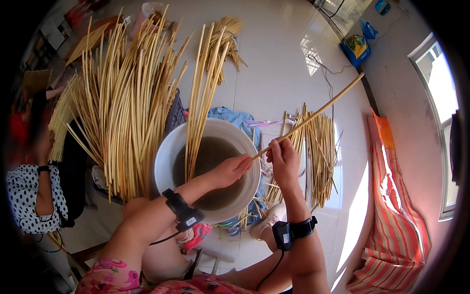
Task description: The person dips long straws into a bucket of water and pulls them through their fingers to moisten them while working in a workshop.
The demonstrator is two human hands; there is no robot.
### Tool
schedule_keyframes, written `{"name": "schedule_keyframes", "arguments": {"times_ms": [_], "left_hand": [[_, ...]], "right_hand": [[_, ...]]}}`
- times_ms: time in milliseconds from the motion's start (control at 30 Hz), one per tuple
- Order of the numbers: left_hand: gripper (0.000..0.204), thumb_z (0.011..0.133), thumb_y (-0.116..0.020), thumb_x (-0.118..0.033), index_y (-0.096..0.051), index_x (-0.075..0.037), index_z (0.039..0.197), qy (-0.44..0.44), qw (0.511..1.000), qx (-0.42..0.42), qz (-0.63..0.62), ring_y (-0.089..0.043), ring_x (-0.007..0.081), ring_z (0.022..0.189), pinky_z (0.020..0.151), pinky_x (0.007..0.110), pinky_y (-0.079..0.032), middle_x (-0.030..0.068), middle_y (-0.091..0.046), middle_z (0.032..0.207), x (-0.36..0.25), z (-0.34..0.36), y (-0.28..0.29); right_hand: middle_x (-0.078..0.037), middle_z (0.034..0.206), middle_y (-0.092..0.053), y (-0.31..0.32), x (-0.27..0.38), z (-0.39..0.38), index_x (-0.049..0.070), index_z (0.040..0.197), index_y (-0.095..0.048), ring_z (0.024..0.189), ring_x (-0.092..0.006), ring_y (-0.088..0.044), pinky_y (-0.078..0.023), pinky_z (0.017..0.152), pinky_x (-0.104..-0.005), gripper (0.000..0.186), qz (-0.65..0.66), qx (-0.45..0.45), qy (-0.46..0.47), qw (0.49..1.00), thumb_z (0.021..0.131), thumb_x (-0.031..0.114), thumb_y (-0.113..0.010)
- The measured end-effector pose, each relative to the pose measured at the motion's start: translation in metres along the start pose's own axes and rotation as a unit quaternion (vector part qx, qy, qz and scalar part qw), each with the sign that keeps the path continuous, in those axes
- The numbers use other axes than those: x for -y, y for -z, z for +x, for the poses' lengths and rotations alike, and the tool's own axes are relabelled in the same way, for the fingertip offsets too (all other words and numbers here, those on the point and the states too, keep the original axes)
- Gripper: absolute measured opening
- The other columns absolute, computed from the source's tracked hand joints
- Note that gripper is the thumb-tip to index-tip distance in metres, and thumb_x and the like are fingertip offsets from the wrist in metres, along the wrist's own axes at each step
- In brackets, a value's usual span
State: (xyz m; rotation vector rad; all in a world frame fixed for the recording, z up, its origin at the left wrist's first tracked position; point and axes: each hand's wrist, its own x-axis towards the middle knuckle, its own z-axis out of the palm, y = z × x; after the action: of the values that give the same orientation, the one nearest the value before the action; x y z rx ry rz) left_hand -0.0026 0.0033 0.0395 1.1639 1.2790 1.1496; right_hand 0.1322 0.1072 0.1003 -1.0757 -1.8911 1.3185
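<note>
A long tan reed stalk slants up to the right in front of me, its lower end above the white bucket's rim. My left hand is closed with its fingertips pinching that lower end. A little further up the stalk my right hand grips it between thumb and fingers. Below my hands stands the white bucket, holding dark, murky water. Several stalks lean upright in it at the left side. Black bands with small boxes sit on both my forearms.
A big sheaf of stalks stands left in a dark crate. Loose stalks lie on the floor at right, another bundle at the back. Striped red cloth lies by the wall. A person in polka dots is at far left.
</note>
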Motion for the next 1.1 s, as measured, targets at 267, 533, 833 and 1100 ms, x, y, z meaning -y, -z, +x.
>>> {"name": "schedule_keyframes", "arguments": {"times_ms": [267,533,833,1100], "left_hand": [[0.022,0.099,-0.040,-0.019,-0.053,-0.004,0.092,0.050,0.991,0.113,0.054,-0.044,0.0075,0.065,0.061,0.023,-0.039,-0.0009,-0.048,0.071,-0.002,-0.017,0.014],[0.029,0.097,-0.048,-0.024,-0.064,-0.001,0.088,0.116,0.992,0.039,-0.041,-0.045,0.0064,0.058,0.056,0.021,-0.038,-0.0013,-0.052,0.064,-0.015,-0.013,0.008],[0.038,0.094,-0.054,-0.034,-0.063,-0.002,0.074,0.192,0.978,-0.023,-0.077,-0.042,0.0067,0.054,0.052,0.021,-0.035,-0.0010,-0.051,0.059,-0.018,-0.001,0.000],[0.033,0.094,-0.047,-0.006,-0.052,0.003,0.125,0.103,0.951,0.128,-0.262,-0.046,0.0050,0.070,0.063,0.018,-0.038,0.0074,-0.062,0.099,-0.047,-0.011,0.012]], "right_hand": [[0.006,0.058,-0.036,0.081,0.006,0.028,0.012,0.077,-0.046,0.047,-0.0021,-0.028,-0.022,0.041,-0.0182,0.025,0.180,-0.228,-0.024,0.957,0.099,0.023,-0.045],[0.005,0.061,-0.039,0.049,0.010,0.017,0.011,0.078,-0.045,0.049,-0.0021,-0.031,-0.024,0.043,-0.0180,0.025,0.206,-0.182,-0.031,0.961,0.099,0.024,-0.046],[0.004,0.061,-0.042,0.017,0.013,-0.006,0.010,0.083,-0.048,0.049,-0.0045,-0.036,-0.029,0.044,-0.0184,0.021,0.216,-0.080,-0.043,0.972,0.099,0.023,-0.045],[0.005,0.059,-0.041,0.043,0.013,0.007,0.011,0.081,-0.048,0.046,-0.0030,-0.035,-0.028,0.042,-0.0170,0.022,0.242,-0.138,-0.061,0.958,0.099,0.023,-0.046]]}}
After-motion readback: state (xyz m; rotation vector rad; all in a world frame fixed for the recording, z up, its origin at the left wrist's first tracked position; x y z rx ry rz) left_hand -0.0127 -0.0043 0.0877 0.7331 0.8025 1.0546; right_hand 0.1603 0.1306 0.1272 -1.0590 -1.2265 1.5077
